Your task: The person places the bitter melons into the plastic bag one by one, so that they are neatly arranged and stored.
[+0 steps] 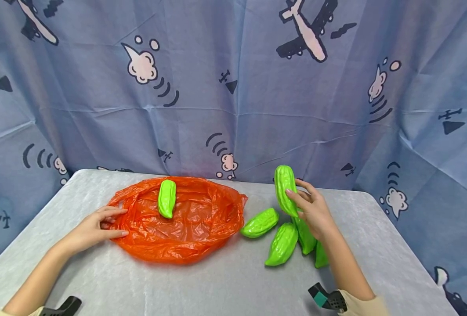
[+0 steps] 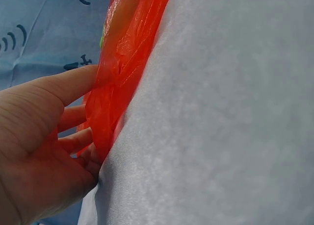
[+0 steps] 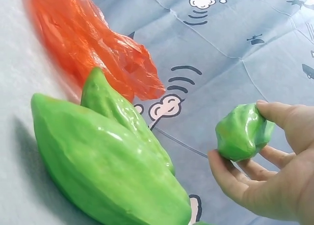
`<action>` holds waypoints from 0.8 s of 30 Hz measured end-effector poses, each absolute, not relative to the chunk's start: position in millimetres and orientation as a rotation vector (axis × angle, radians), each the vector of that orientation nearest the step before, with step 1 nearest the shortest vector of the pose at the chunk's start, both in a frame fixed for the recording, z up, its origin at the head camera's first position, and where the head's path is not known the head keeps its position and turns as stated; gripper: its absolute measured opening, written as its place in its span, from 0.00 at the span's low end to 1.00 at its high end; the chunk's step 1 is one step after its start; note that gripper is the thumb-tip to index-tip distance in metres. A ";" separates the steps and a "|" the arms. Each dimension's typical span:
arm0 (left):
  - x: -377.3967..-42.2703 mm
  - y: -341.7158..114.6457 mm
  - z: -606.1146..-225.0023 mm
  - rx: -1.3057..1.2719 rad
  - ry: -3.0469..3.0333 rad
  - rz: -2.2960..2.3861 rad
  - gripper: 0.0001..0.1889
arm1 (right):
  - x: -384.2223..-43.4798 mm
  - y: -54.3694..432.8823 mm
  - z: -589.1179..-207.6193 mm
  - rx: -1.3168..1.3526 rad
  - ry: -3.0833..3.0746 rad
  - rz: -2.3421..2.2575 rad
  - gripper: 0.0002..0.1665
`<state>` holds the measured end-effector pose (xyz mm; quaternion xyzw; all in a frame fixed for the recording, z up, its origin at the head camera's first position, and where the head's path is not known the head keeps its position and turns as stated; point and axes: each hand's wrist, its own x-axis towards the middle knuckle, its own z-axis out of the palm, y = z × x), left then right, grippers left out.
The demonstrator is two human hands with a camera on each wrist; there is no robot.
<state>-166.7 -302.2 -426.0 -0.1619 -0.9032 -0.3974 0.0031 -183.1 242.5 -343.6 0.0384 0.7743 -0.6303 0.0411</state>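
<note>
My right hand (image 1: 314,208) holds a ridged green bitter melon (image 1: 284,188) up over the right part of the table, thumb on one side and fingers on the other. In the right wrist view this melon (image 3: 243,132) is seen end-on between the fingertips. Below it lie several more bitter melons (image 1: 282,245), one partly behind the right forearm. My left hand (image 1: 95,226) touches the left rim of a red plastic bag (image 1: 186,250), thumb and fingers spread apart. The bag lies wide-mouthed, with one bitter melon (image 1: 167,198) inside near its back.
A pale cloth covers the table (image 1: 225,289). Behind it hangs a blue curtain (image 1: 201,109) printed with planes and clouds. One loose melon (image 1: 260,223) lies close to the bag's right end.
</note>
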 end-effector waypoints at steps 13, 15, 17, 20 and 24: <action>-166.8 -303.0 -426.0 -0.501 -2.831 -1.270 0.32 | -181.9 232.9 -340.6 0.134 2.391 -1.949 0.40; -166.9 -303.1 -425.6 -0.505 -2.833 -1.270 0.32 | -182.2 230.7 -339.3 0.136 2.407 -1.941 0.39; -166.8 -303.3 -425.4 -0.499 -2.838 -1.271 0.32 | -182.7 228.7 -338.0 0.131 2.423 -1.929 0.39; -166.9 -303.1 -425.1 -0.490 -2.847 -1.268 0.32 | -183.7 225.2 -336.3 0.131 2.438 -1.920 0.39; -166.9 -302.6 -425.4 -0.492 -2.852 -1.256 0.32 | -184.9 220.1 -334.3 0.136 2.443 -1.913 0.39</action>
